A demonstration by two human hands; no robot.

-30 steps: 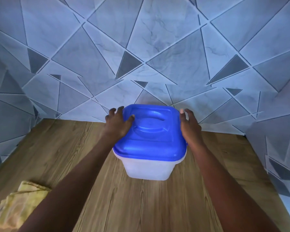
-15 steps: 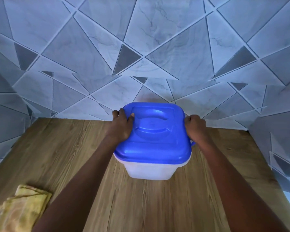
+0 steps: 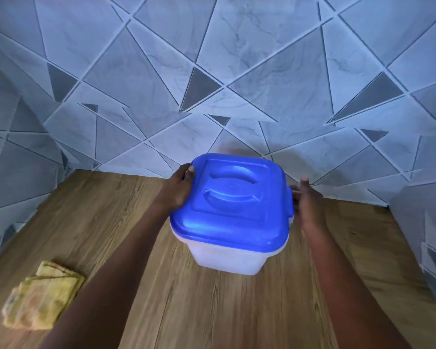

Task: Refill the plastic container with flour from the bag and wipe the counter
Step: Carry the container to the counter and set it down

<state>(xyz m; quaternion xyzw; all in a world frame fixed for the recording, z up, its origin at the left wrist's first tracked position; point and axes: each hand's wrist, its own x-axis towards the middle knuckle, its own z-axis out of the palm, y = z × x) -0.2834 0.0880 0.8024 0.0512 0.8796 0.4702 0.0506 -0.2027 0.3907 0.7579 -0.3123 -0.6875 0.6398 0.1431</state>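
Head view: the plastic container stands on the wooden counter just right of centre, close to the tiled wall at its 12 o'clock. Its body is translucent white and its contents cannot be made out through the cloudy sides. The blue lid sits on top, square with rounded corners and a moulded handle in the middle, covering the whole mouth

The left hand presses against the lid's 9 o'clock edge, thumb lying on the top surface and fingers curled around the rim, so it grips the lid. The right hand is at the lid's 3 o'clock side beside a small blue tab, blurred, fingers spread open; whether it touches the rim I cannot tell

A folded yellow cloth lies at 8 o'clock from the container, well apart from it, near the counter's left margin

The counter is bounded by tiled walls at 12, 9 and 3 o'clock, forming a recess. Bare wood stretches from 6 to 9 o'clock of the container, between both forearms and out toward the cloth; a narrower strip of bare wood lies at 3 o'clock before the right wall
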